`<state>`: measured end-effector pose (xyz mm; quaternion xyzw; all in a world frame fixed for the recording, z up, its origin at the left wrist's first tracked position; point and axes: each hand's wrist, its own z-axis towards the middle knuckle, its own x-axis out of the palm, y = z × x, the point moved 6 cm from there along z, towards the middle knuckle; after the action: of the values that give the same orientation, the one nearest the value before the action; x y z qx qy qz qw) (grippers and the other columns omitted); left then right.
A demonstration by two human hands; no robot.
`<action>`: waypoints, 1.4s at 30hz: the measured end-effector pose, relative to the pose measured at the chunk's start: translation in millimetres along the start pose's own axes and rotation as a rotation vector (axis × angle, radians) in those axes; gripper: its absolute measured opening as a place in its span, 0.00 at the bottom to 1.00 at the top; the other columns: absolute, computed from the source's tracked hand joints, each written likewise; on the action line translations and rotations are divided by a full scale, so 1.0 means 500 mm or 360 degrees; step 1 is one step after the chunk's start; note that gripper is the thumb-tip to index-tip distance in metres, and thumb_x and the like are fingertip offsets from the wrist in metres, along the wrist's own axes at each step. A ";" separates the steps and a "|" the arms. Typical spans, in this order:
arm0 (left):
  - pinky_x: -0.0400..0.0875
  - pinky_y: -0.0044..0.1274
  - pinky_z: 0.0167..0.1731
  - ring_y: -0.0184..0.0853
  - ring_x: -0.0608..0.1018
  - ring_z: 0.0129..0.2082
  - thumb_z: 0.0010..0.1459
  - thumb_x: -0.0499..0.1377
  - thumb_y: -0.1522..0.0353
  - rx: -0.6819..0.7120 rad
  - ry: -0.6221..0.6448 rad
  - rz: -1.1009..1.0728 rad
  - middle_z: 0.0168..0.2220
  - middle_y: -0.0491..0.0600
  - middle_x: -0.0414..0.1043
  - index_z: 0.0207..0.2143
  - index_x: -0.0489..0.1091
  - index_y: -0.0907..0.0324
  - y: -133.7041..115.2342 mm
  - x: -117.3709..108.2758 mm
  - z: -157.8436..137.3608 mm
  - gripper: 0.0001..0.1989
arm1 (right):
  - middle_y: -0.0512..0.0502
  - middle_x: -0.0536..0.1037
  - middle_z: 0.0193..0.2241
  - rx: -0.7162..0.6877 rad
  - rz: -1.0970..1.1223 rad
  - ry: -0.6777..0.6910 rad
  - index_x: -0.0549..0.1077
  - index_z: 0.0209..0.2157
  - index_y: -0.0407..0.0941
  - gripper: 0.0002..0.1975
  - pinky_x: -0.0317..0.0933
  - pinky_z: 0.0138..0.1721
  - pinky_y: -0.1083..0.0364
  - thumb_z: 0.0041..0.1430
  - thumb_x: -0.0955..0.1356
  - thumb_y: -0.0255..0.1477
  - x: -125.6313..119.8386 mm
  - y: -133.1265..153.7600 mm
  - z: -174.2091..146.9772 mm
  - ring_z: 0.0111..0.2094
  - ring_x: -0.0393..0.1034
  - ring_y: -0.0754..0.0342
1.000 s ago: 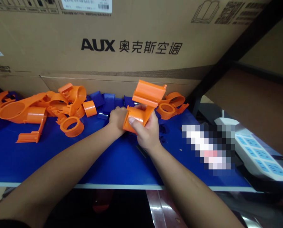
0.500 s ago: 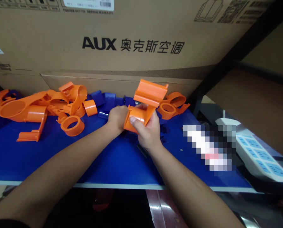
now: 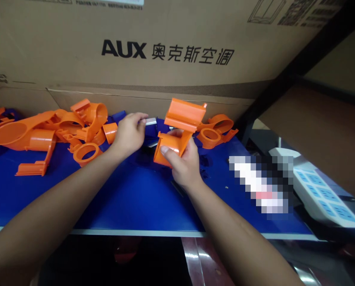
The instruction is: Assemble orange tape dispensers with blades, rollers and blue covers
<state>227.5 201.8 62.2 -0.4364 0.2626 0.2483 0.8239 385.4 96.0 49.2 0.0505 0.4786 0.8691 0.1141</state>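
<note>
My right hand (image 3: pixel 187 161) is wrapped around an orange plastic tape dispenser (image 3: pixel 185 113), the thumb pressed on its round drum and the broad ridged plate pointing up. To its left, my left hand (image 3: pixel 131 133) reaches over the back of the blue table, thumb and fingertips pinched at the edge of a small shiny silver strip (image 3: pixel 150 121). Dark blue pieces lie around and under this strip; how much of it is in the fingers is partly hidden. Close to the left wrist stands a short orange ring (image 3: pixel 109 132).
Several orange dispensers (image 3: pixel 41 140) are heaped at the left, and more orange parts (image 3: pixel 210 138) lie at the right back. A cardboard box (image 3: pixel 76 59) walls off the rear. On the right are a pixelated item (image 3: pixel 260 184) and a white power strip (image 3: pixel 328 194).
My left hand has moved left and up, away from the dispenser, to the silver strip at the back. My right hand keeps its hold on the tape dispenser. The view has shifted slightly.
</note>
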 end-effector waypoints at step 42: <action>0.74 0.17 0.24 0.28 0.75 0.24 0.70 0.57 0.69 -0.0855 0.0390 -0.1958 0.30 0.47 0.72 0.35 0.70 0.61 0.034 -0.070 -0.108 0.08 | 0.51 0.75 0.34 0.0867 -0.0038 0.1221 0.76 0.41 0.44 0.17 0.60 0.36 0.54 0.53 0.77 0.37 0.057 -0.016 -0.048 0.33 0.66 0.54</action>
<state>179.0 158.0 49.0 -0.7207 -0.0127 -0.2600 0.6425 354.0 87.4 28.9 -0.2517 0.6974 0.6664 -0.0783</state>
